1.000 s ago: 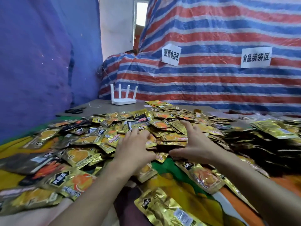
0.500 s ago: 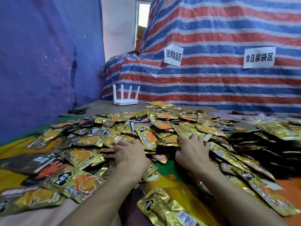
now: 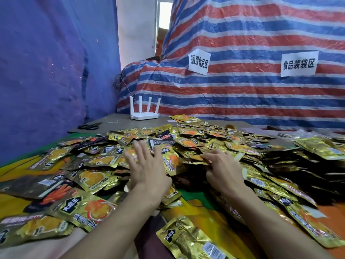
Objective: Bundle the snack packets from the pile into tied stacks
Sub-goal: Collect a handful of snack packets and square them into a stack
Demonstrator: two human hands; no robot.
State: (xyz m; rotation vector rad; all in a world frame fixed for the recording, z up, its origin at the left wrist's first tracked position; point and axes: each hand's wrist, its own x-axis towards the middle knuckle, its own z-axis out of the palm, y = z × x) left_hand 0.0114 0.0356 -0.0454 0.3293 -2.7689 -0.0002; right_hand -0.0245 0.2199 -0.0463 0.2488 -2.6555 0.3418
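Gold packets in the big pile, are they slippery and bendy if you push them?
Probably slippery: the packets look like glossy foil and lie loosely overlapped, so they would likely slide over each other. Probably bendy and light too: they look thin, flat and creased. The pile sprawls low instead of standing up, so a loose stack might fan apart.

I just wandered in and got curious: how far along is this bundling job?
Early. No tied stack shows that I can make out. In hand: the right hand pinches a few packets at the near edge of the pile, and the left hand lies flat on it. Left: nearly the whole pile, loose; the scissors lie unused at the far left.
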